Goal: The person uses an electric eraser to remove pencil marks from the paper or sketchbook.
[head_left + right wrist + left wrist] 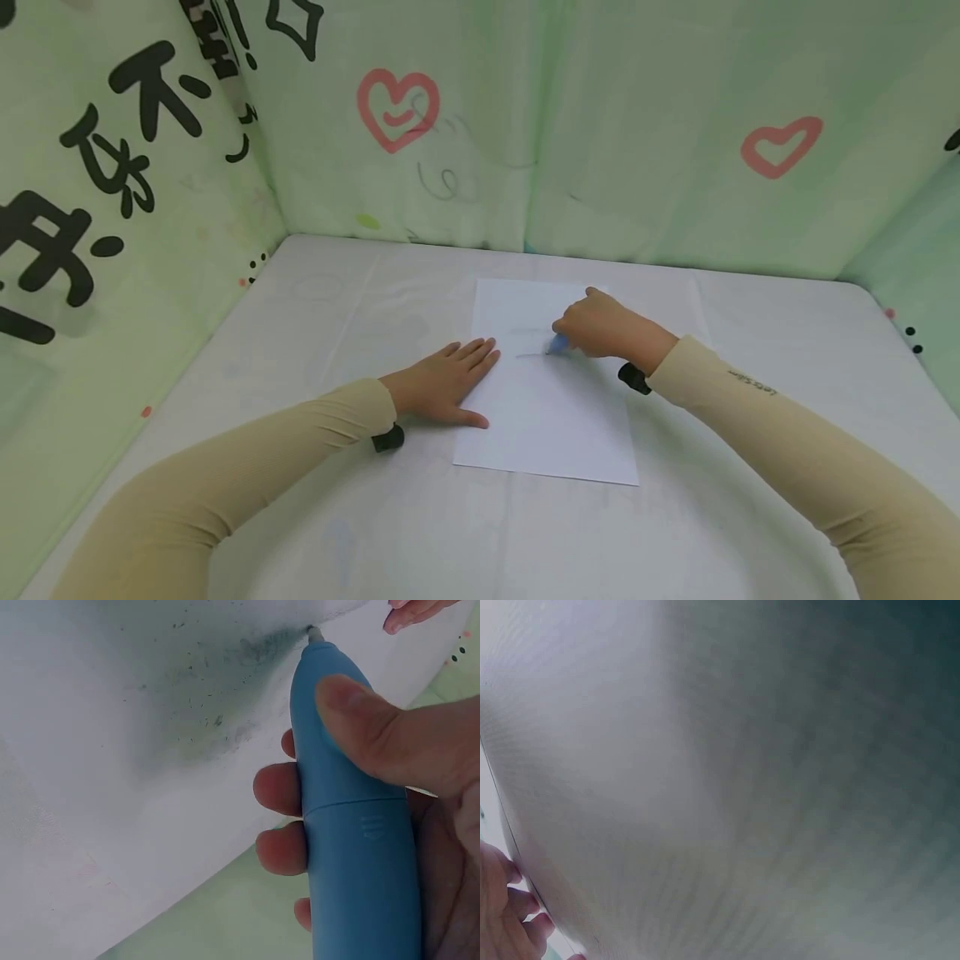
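A white sheet of paper (551,433) lies on the table with a few faint pencil lines (529,356) on its upper half. My left hand (444,385) rests flat on its left edge, fingers straight and thumb spread. In my right hand (611,323) I grip a blue electric eraser (356,817), thumb along one side and fingers curled round the other. Its narrow tip points down at the paper, right at the end of a line. Dark smudges and small crumbs (217,720) show near the tip in the right wrist view. A blurred surface fills most of the left wrist view.
The table (360,517) has a white cover. Green curtains (637,150) with red hearts and black characters hang along the back and both sides. A dark wrist camera (635,377) sits under the right cuff, and another (388,438) under the left.
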The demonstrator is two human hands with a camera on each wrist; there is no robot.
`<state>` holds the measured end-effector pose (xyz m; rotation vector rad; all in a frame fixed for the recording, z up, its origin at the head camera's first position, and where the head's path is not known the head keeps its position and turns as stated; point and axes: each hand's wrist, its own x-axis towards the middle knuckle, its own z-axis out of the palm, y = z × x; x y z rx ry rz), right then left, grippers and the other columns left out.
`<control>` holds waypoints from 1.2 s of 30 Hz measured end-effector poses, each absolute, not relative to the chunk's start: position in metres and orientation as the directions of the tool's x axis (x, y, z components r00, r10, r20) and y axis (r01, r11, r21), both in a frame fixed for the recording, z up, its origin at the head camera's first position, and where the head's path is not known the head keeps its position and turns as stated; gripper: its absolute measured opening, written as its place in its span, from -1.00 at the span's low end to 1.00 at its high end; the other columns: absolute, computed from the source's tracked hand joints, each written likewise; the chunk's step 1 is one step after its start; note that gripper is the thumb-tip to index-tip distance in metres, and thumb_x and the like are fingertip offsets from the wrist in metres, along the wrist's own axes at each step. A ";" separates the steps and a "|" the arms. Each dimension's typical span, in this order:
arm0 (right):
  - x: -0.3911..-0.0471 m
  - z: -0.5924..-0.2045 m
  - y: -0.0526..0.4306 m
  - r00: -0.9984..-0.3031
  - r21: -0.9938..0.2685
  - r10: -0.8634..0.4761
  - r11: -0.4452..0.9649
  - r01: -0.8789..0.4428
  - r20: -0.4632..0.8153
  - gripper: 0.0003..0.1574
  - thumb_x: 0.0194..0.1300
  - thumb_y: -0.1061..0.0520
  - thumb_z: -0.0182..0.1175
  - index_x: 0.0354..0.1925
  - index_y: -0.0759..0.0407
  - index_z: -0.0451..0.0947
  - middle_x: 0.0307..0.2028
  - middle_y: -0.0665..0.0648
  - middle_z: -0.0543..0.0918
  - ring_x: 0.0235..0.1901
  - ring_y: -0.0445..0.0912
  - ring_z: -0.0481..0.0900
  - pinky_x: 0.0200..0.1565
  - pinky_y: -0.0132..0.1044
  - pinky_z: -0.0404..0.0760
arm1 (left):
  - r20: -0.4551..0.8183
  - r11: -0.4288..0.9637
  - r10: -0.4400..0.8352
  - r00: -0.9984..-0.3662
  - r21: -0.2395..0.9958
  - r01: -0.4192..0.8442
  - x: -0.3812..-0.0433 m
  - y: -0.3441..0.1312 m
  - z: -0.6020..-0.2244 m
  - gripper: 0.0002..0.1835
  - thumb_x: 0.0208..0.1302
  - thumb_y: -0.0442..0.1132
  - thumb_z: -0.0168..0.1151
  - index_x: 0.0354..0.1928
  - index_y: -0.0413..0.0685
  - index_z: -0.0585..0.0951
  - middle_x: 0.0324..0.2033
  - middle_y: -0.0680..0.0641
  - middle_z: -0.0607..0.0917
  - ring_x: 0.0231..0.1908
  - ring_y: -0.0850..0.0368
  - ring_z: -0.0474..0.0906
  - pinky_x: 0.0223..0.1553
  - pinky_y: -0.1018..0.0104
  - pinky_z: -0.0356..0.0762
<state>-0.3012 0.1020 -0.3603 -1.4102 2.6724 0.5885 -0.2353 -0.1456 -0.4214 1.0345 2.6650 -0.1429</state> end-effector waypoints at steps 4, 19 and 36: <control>-0.301 -0.361 0.102 -0.568 0.294 -0.789 0.499 -0.815 -0.235 -0.87 0.13 0.15 0.32 -0.35 0.15 0.56 -0.50 0.07 0.68 -0.45 -0.06 0.62 -0.02 0.16 0.52 | -0.284 0.737 0.651 -0.704 0.014 0.675 -0.236 -0.146 -0.423 0.08 0.18 0.47 -0.14 0.48 -0.09 -0.20 0.50 -0.09 -0.19 0.50 0.03 -0.26 0.46 0.04 -0.12; -0.301 -0.359 0.102 -0.573 0.309 -0.783 0.498 -0.810 -0.241 -0.87 0.14 0.14 0.32 -0.34 0.14 0.56 -0.50 0.08 0.68 -0.43 -0.05 0.63 0.00 0.15 0.52 | -0.300 0.743 0.642 -0.705 0.019 0.669 -0.236 -0.144 -0.422 0.08 0.18 0.48 -0.13 0.49 -0.07 -0.22 0.50 -0.08 -0.21 0.50 0.03 -0.29 0.47 0.04 -0.15; -0.302 -0.362 0.101 -0.587 0.297 -0.769 0.516 -0.803 -0.251 -0.85 0.15 0.14 0.31 -0.30 0.15 0.58 -0.45 0.09 0.70 -0.37 -0.04 0.65 0.06 0.19 0.48 | -0.304 0.744 0.641 -0.705 0.018 0.668 -0.238 -0.142 -0.423 0.09 0.17 0.48 -0.13 0.48 -0.08 -0.22 0.50 -0.09 -0.21 0.50 0.02 -0.28 0.47 0.03 -0.15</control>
